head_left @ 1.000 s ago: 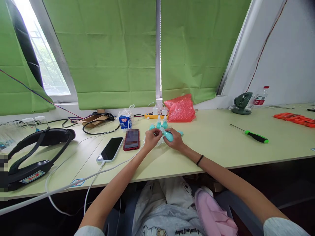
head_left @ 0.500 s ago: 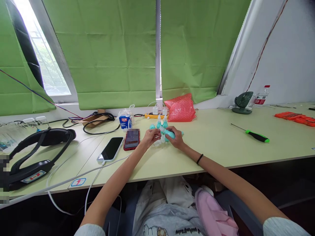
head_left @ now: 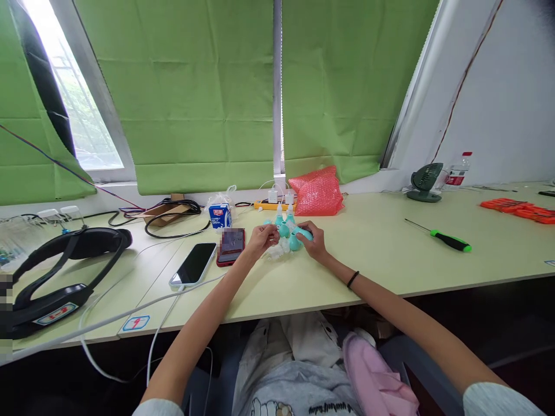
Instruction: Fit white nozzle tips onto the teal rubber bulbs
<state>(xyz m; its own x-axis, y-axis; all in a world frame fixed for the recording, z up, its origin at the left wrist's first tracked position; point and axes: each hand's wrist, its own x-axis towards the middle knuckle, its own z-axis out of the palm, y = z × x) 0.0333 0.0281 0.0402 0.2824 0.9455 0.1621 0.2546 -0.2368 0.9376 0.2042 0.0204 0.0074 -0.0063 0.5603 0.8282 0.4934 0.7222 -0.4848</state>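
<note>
My right hand [head_left: 316, 242] wraps round a teal squeeze bulb [head_left: 304, 233], tilted with its narrow end toward the left. My left hand [head_left: 262, 238] is closed in a pinch just left of it; what sits between its fingertips is too small to make out. Between and behind the hands, several more teal bulbs [head_left: 295, 243] stand or lie on the table, two of them topped with a clear pointed nozzle [head_left: 279, 211]. Small clear plastic pieces [head_left: 278, 250] lie in a loose heap in front of them.
Left of my hands lie a red-cased phone [head_left: 231, 247], a white phone [head_left: 193, 264] on a cable and a blue drink carton [head_left: 220, 216]. Behind is a red bubble-wrap bag [head_left: 319, 193]. A screwdriver [head_left: 446, 238] and a small fan [head_left: 425, 182] are at right.
My hands have drawn slightly apart. More of the teal bulbs and clear pieces between them now shows, and the right hand still holds its bulb.
</note>
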